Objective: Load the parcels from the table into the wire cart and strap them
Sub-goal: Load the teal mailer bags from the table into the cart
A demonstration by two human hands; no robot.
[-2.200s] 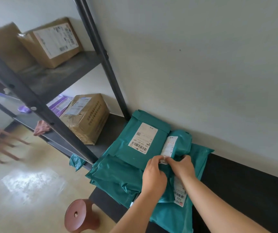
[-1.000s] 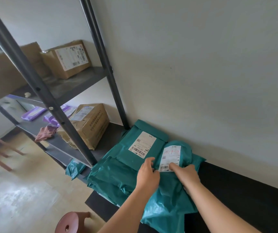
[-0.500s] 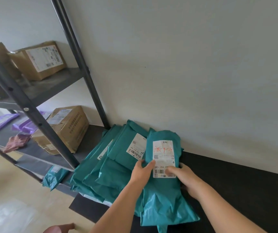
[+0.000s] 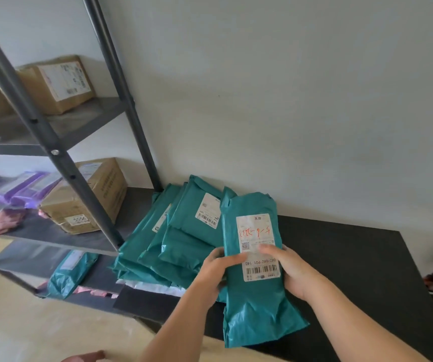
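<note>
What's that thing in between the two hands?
A teal parcel with a white label, seen in the head view. The left hand grips its left edge and the right hand its right edge, thumbs on top.

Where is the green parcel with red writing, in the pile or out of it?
Out of it. The left hand and right hand grip the parcel by its sides, label up, beside the pile.

Teal parcels (image 4: 184,246), white labels (image 4: 258,246) with red writing; black table (image 4: 340,257); purple bags (image 4: 24,189).
</note>
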